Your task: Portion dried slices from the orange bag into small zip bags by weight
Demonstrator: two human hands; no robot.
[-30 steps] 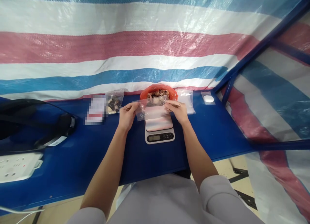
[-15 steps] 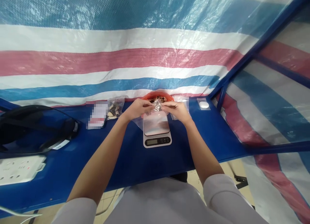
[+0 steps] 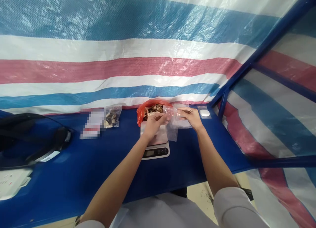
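A clear plastic bag (image 3: 173, 133) hangs between my two hands and looks empty. My left hand (image 3: 155, 124), above the scale, has its fingers closed on the bag's left side near the top. My right hand (image 3: 192, 117) pinches the upper right side. Beneath my left hand lies a white kitchen scale (image 3: 168, 151) with a metal plate and a dark display strip. Right behind the scale, an orange-red plastic bag (image 3: 140, 114) stands open around dried brown and pale slices (image 3: 151, 111). More clear bags (image 3: 184, 124) lie flat under my right hand.
A filled clear bag of dried pieces (image 3: 112, 117) lies left of the scale, beside a blurred-out flat object (image 3: 93, 123). A black headset-like item (image 3: 61, 139) and a white power strip (image 3: 12, 183) sit far left. A small packet with a white disc (image 3: 204, 113) lies right.
My hands have moved to the right from behind the scale and apart, stretching the clear bag between them. The orange-red bag's contents show more now. The camera view has shifted slightly.
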